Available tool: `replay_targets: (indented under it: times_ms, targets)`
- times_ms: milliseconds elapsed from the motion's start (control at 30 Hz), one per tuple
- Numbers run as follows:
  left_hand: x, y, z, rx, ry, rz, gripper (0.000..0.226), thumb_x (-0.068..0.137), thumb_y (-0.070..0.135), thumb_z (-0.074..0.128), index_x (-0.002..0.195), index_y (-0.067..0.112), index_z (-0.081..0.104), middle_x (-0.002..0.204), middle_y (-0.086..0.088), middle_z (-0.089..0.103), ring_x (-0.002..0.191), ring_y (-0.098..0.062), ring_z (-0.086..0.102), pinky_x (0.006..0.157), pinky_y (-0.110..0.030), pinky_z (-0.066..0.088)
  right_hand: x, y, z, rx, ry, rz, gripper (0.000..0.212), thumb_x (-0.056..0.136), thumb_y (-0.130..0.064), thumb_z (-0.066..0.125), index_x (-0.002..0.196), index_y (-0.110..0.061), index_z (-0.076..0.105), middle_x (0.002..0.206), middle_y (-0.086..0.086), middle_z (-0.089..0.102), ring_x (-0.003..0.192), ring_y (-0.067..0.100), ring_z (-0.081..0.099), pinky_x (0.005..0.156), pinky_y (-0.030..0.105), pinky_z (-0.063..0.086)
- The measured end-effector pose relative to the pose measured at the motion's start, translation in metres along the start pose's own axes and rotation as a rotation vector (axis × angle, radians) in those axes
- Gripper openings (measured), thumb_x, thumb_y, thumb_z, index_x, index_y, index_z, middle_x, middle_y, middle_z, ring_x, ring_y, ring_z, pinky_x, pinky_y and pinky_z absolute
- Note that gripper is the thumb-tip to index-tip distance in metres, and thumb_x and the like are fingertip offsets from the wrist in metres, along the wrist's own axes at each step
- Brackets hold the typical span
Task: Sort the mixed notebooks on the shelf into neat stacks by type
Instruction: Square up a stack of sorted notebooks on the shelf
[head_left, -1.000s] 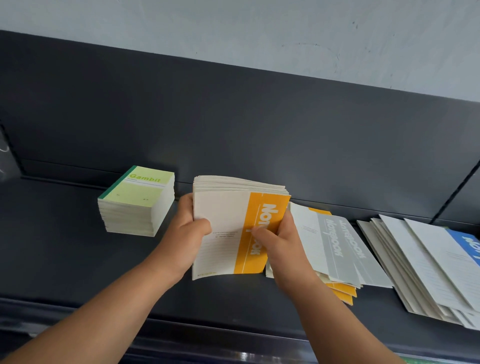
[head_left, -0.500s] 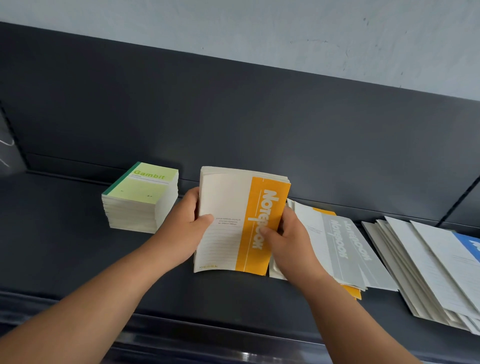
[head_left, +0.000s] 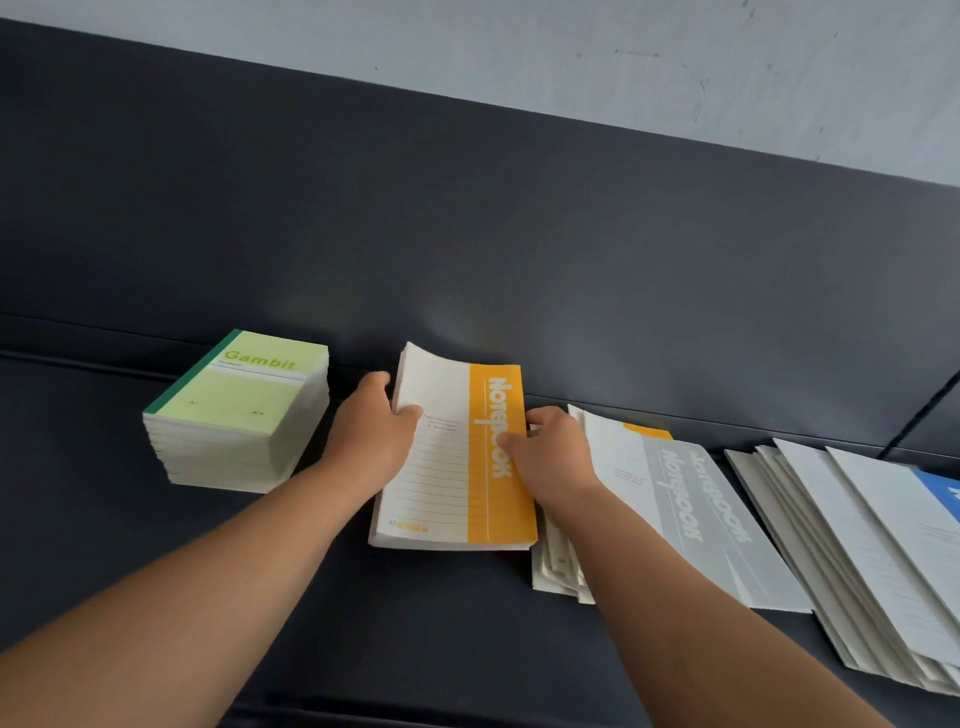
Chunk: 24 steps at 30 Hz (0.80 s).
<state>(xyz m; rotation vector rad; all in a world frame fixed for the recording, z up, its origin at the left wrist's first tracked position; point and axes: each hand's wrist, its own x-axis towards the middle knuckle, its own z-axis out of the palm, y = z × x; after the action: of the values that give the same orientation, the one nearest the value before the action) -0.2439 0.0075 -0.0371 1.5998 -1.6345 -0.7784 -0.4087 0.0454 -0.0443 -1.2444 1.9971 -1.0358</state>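
The orange stack (head_left: 451, 467), a bunch of white notebooks with an orange band down the right side of the top cover, sits on the shelf (head_left: 156, 561) about mid-frame, close to the back panel (head_left: 467, 234). Its near end looks to be down on the shelf, and the far left corner of the top sheets curls up a bit.

Both hands are on it. The left hand (head_left: 371, 441) grips the left edge, thumb lying on the cover and fingers wrapped round the side. The right hand (head_left: 553, 457) does the same on the right edge, thumb pressed on the orange band, fingers curled at the side. So neither hand is spread wide; both are closed round that stack.

Just left of it, with a gap, there's the green stack (head_left: 239, 415), thick and squared up, pale green cover with a dark green spine strip. It's not touching the hand or the orange stack as far as I can see.

On the right, right up against the right hand, is the grey pile (head_left: 691, 514). It's fanned and messy, with grey-banded covers on top and an orange corner poking out at the back. The right forearm crosses over its near left corner.

Further right is the white pile (head_left: 841, 535), also slid out sideways, with a blue cover (head_left: 940, 493) at the frame edge. Above the dark panel there's pale wall (head_left: 571, 52).
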Motion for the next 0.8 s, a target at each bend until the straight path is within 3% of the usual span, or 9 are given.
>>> replay_targets:
  times_ms: [67, 167, 367, 533, 667, 800]
  targets:
    - [0.011, -0.004, 0.005, 0.039, -0.014, -0.048, 0.049, 0.096, 0.023, 0.054, 0.141, 0.013, 0.037, 0.118, -0.004, 0.057, 0.088, -0.019, 0.053, 0.070, -0.033, 0.047, 0.011, 0.003, 0.007, -0.041, -0.018, 0.022, 0.009, 0.090, -0.020, 0.065, 0.098, -0.016, 0.063, 0.090, -0.004, 0.068, 0.076, 0.011, 0.064, 0.057, 0.021, 0.048]
    - [0.024, -0.011, 0.011, 0.060, -0.051, -0.104, 0.051, 0.093, 0.022, 0.055, 0.140, 0.012, 0.039, 0.124, -0.007, 0.056, 0.102, -0.026, 0.056, 0.079, -0.034, 0.046, 0.021, 0.008, 0.014, -0.089, -0.034, 0.029, 0.012, 0.090, -0.021, 0.065, 0.098, -0.013, 0.062, 0.092, -0.005, 0.068, 0.080, 0.012, 0.065, 0.057, 0.021, 0.048]
    - [0.024, -0.022, 0.017, 0.102, -0.078, -0.094, 0.030, 0.090, 0.019, 0.056, 0.119, 0.010, 0.056, 0.093, 0.005, 0.055, 0.088, -0.021, 0.054, 0.080, -0.035, 0.048, 0.025, 0.019, 0.015, -0.197, -0.072, 0.033, 0.018, 0.090, -0.024, 0.065, 0.103, -0.011, 0.064, 0.085, -0.006, 0.066, 0.071, 0.006, 0.062, 0.051, 0.017, 0.044]
    - [0.027, -0.022, 0.022, 0.099, -0.077, -0.081, 0.026, 0.092, 0.020, 0.054, 0.117, 0.012, 0.057, 0.094, 0.003, 0.056, 0.087, -0.020, 0.054, 0.073, -0.032, 0.045, 0.028, 0.019, 0.018, -0.269, -0.069, 0.046, 0.019, 0.090, -0.024, 0.064, 0.104, -0.013, 0.061, 0.094, -0.001, 0.069, 0.082, 0.015, 0.067, 0.060, 0.022, 0.052]
    - [0.027, -0.025, 0.028, 0.191, -0.090, -0.067, 0.022, 0.096, 0.022, 0.049, 0.114, 0.013, 0.057, 0.101, 0.001, 0.059, 0.085, -0.018, 0.051, 0.070, -0.030, 0.040, 0.028, 0.017, 0.018, -0.309, -0.079, 0.043, 0.019, 0.091, -0.025, 0.063, 0.107, -0.015, 0.059, 0.097, -0.002, 0.068, 0.083, 0.015, 0.066, 0.053, 0.018, 0.045]
    - [0.027, -0.027, 0.029, 0.229, -0.100, -0.073, 0.020, 0.097, 0.022, 0.047, 0.111, 0.013, 0.057, 0.100, 0.000, 0.060, 0.082, -0.017, 0.051, 0.067, -0.030, 0.040, 0.027, 0.014, 0.018, -0.368, -0.086, 0.032, 0.006, 0.094, -0.020, 0.059, 0.094, -0.015, 0.055, 0.078, -0.007, 0.058, 0.068, 0.009, 0.057, 0.050, 0.017, 0.040]
